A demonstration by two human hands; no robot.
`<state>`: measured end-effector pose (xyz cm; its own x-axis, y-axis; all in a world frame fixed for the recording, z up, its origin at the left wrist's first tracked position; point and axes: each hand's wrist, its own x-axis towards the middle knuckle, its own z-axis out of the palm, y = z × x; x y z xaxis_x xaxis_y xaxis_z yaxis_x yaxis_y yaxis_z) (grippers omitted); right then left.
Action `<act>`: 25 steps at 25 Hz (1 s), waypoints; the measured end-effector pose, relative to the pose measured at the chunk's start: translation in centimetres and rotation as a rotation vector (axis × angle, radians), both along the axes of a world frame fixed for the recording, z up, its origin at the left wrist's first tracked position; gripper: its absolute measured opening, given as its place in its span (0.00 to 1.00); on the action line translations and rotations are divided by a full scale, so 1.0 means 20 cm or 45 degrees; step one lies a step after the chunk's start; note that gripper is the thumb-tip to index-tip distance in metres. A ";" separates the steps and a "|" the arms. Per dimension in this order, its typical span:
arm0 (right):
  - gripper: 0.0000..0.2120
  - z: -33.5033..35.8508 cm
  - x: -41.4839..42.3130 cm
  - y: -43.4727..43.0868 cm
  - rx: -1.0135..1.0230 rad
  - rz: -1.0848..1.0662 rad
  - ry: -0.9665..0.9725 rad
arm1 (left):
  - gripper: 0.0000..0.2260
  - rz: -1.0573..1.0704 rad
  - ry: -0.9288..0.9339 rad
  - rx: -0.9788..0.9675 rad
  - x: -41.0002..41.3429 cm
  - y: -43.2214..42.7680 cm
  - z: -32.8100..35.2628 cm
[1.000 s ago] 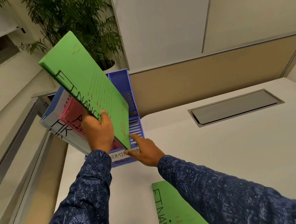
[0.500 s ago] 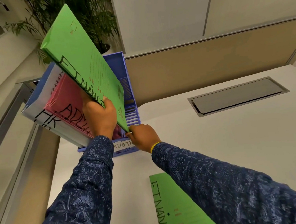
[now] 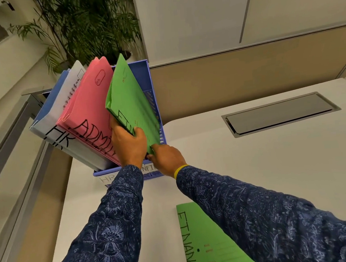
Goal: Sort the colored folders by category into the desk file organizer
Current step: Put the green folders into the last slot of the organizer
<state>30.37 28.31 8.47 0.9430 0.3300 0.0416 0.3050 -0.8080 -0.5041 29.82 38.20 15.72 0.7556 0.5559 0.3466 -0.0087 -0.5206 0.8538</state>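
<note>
My left hand [image 3: 130, 144] clamped on the thin card green FINANCE folder [image 3: 131, 101], tilted in the slotted blue plastic organizer [image 3: 141, 70], far left corner of the smooth desk [image 3: 255, 165], right hand [image 3: 166, 159] at its bottom corner, grip unclear

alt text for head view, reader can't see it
Left hand grips a green folder tilted in the blue organizer, right hand pinching its lower corner. Pink ADMIN and HR folders lean beside it; another green folder lies nearer.

Two green folders [image 3: 130, 101] [image 3: 210, 239], one blue organizer [image 3: 141, 70], two hands [image 3: 130, 143] [image 3: 167, 158], one potted plant [image 3: 86, 27].
</note>
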 end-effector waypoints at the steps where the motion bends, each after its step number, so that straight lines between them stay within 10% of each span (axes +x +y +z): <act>1: 0.14 0.00 0.00 0.00 0.004 0.004 -0.001 | 0.18 -0.022 -0.020 -0.007 -0.01 0.00 -0.01; 12: 0.32 0.03 -0.21 -0.21 0.030 -0.028 -0.167 | 0.30 -0.219 0.145 -0.175 -0.30 -0.02 -0.15; 25: 0.40 -0.22 -1.00 -0.84 -0.278 -0.168 0.095 | 0.33 -0.540 0.769 0.287 -1.15 -0.16 -0.68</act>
